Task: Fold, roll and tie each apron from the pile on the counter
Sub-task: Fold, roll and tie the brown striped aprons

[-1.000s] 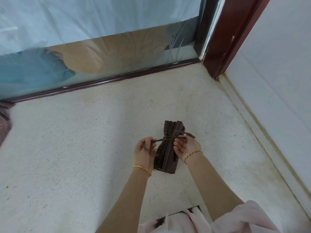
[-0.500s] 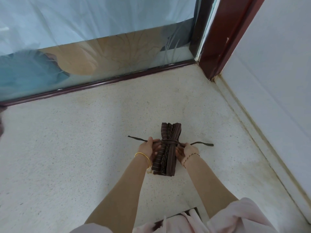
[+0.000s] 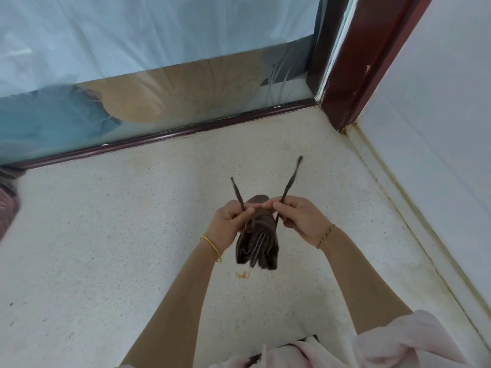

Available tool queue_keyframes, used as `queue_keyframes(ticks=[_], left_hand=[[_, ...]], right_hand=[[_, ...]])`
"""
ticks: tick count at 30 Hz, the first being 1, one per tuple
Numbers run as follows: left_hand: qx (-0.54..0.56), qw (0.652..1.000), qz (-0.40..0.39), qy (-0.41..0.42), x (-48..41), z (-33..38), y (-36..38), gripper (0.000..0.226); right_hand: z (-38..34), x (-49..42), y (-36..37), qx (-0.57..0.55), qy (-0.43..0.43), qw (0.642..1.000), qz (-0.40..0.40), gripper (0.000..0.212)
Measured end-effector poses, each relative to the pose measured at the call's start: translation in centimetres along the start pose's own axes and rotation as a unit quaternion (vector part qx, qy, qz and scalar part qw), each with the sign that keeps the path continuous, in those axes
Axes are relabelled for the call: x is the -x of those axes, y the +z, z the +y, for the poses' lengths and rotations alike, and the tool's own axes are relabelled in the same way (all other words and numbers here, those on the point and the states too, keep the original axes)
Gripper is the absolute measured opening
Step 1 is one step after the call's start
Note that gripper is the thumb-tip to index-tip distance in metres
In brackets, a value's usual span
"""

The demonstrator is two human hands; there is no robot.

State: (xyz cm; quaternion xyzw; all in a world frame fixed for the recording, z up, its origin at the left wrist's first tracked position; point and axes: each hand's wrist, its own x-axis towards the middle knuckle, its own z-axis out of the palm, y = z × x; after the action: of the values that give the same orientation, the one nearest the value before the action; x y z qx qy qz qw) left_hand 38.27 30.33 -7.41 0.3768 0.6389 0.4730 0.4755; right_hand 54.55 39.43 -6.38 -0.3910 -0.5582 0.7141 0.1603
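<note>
A rolled dark brown striped apron [image 3: 258,240] hangs lifted off the speckled counter [image 3: 106,248], its near end drooping toward me. My left hand [image 3: 230,221] pinches the left apron string [image 3: 237,192] beside the roll. My right hand [image 3: 297,217] pinches the right apron string [image 3: 291,181]. Both string ends stick up and away from me. The strings wrap around the roll's middle between my hands; the knot itself is hidden by my fingers.
A patterned glass panel [image 3: 159,75] with a dark red frame runs along the counter's far edge. A white wall [image 3: 438,155] bounds the right side. More striped cloth [image 3: 6,203] shows at the far left edge. A small orange scrap [image 3: 242,274] lies under the roll.
The roll lay on the counter with the strings pulled out sideways; now both hands have lifted it, and the string ends point upward.
</note>
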Motion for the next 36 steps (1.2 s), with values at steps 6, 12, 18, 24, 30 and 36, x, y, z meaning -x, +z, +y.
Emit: queue_keyframes(ticks=[6,12,18,24,30,36], left_hand=[[-0.205,0.973,-0.099,-0.05,1.8,-0.3,-0.6,0.023],[-0.21,0.967,-0.101,-0.103,1.6,-0.6,-0.5,0.02],[-0.069,0.995,0.041,-0.066,1.8,-0.9,1.2,0.041],[-0.118,0.99,0.066,-0.03,1.6,-2.0,2.4,0.009],[-0.157,0.988,-0.008,-0.009,1.8,-1.7,2.0,0.017],[-0.161,0.987,-0.014,-0.024,1.9,-1.1,2.3,0.016]], right_hand=[[1.9,1.0,0.7,0.096,0.069,0.99,-0.075,0.022],[2.9,1.1,1.7,0.161,0.04,0.986,-0.027,0.015],[2.6,1.2,2.4,0.242,-0.027,0.969,0.04,0.01],[4.1,2.0,3.3,0.306,-0.004,0.952,0.009,0.012],[3.5,2.5,2.8,0.242,0.007,0.97,0.025,0.01],[2.0,1.9,2.2,0.301,0.023,0.953,0.008,0.021]])
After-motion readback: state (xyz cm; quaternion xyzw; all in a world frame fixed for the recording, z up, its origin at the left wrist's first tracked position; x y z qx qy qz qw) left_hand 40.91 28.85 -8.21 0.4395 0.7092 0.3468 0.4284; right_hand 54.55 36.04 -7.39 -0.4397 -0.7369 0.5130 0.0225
